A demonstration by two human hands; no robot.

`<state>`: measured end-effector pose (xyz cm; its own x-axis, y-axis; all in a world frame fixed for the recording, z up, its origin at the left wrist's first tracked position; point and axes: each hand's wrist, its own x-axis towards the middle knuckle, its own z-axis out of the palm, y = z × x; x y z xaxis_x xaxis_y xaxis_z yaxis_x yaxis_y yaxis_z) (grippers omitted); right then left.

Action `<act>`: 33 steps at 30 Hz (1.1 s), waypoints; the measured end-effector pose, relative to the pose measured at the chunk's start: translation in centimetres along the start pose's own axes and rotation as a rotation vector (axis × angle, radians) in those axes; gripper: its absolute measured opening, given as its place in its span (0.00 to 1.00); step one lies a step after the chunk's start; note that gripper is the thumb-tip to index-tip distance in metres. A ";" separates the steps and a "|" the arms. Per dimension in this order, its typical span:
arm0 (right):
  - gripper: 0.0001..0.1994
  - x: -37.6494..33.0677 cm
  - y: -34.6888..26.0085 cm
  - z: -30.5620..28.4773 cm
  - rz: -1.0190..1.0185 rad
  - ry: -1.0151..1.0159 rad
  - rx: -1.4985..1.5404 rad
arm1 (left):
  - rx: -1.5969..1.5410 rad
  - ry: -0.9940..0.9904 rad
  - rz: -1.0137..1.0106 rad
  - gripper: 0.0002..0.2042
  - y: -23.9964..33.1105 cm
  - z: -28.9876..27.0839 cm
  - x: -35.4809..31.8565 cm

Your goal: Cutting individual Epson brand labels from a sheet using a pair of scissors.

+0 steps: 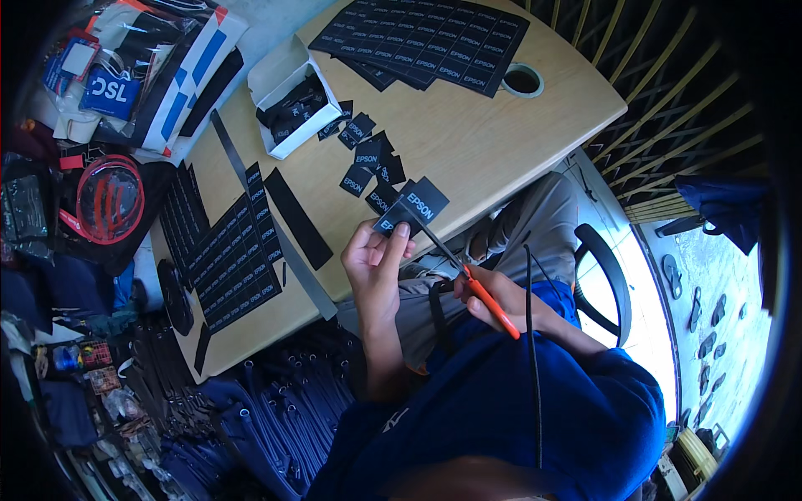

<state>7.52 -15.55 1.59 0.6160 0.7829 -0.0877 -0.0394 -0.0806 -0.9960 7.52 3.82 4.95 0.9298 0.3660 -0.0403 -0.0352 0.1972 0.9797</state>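
My left hand (383,260) pinches a short strip of black labels (427,199) with pale print, thumb on top, over the table's near edge. In my right hand (504,294) are scissors with orange handles (489,305). Their blades (440,244) reach up to the strip, between two of its printed pieces; whether the blades are apart I cannot tell. Just beyond the strip, several loose cut labels (354,179) lie scattered on the table. A white open box (288,142) stands beside them with more black labels inside.
Uncut black label sheets (468,37) lie at the table's far end, near a round hole (523,80). More sheets (230,267) and black offcut strips (296,219) cover the left side of the wooden table (468,138). Dark blue bags (280,417) hang below. A chair (606,280) stands at right.
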 end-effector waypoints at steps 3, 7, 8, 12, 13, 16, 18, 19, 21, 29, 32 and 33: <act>0.34 0.2 -0.5 -0.1 -0.015 0.019 0.018 | 0.007 -0.007 -0.007 0.04 0.0 0.1 -0.2; 0.34 0.3 -0.4 -0.1 -0.018 0.016 0.025 | 0.014 -0.017 -0.017 0.04 0.0 0.1 -0.1; 0.34 0.3 -0.3 -0.1 -0.014 0.018 0.028 | 0.018 -0.024 -0.012 0.04 0.0 0.1 -0.1; 0.35 0.4 -0.1 0.0 -0.017 0.025 0.037 | 0.013 -0.023 -0.019 0.04 0.2 0.2 -0.1; 0.35 0.4 0.1 0.1 -0.017 0.025 0.037 | 0.005 -0.025 -0.031 0.04 0.2 0.2 -0.1; 0.23 0.4 0.2 0.3 -0.093 0.055 0.061 | -0.024 -0.035 -0.041 0.05 0.1 0.0 0.1; 0.23 0.3 -0.1 0.2 0.047 0.013 0.107 | -0.046 -0.043 -0.040 0.06 -0.1 -0.3 0.3; 0.23 0.4 0.1 0.3 0.047 0.013 0.106 | -0.050 -0.055 -0.043 0.06 -0.2 -0.4 0.3; 0.27 0.5 0.9 0.5 -0.038 0.051 0.079 | -0.055 -0.068 -0.046 0.06 -0.1 -0.4 0.4; 0.25 0.5 -0.1 0.3 0.032 0.051 0.104 | -0.061 -0.073 -0.073 0.05 0.0 -0.9 0.9; 0.24 0.6 -0.6 0.2 0.113 0.074 0.128 | -0.010 -0.065 -0.086 0.04 0.1 -0.9 1.1; 0.24 0.7 -0.8 0.3 0.147 0.090 0.125 | -0.015 -0.065 -0.086 0.04 0.2 -1.0 1.3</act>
<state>7.75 -14.78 2.31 0.6638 0.7097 -0.2360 -0.2277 -0.1088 -0.9676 8.32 5.21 4.92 0.9515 0.2871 -0.1104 0.0405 0.2387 0.9702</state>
